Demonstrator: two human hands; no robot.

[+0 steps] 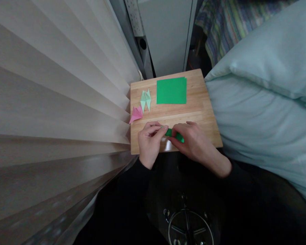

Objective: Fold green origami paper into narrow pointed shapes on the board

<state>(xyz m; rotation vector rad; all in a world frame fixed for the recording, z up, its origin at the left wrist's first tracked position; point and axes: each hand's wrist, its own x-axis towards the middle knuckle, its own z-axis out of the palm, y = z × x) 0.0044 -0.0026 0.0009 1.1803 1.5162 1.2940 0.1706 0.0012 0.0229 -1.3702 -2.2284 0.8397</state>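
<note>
Near the front edge of the wooden table (pixel 199 115), a narrow folded green paper (pixel 169 132) is held between both hands. My left hand (pixel 151 137) pinches its left end with thumb and fingers. My right hand (pixel 191 139) grips it from the right, and part of the paper shows below those fingers. Much of the fold is hidden by the fingers. Beyond the hands lies a stack of flat green paper sheets (pixel 171 91). Pale green folded paper pieces (pixel 146 99) rest to its left, with a pink folded paper piece (pixel 136 114) close by at the table's left edge.
A pleated curtain (pixel 66 85) hangs along the table's left side. Pale blue-green bedding (pixel 255 102) borders it on the right. Behind stands a light cabinet (pixel 168 34). A round stool or chair base (pixel 190 226) is on the dark floor below.
</note>
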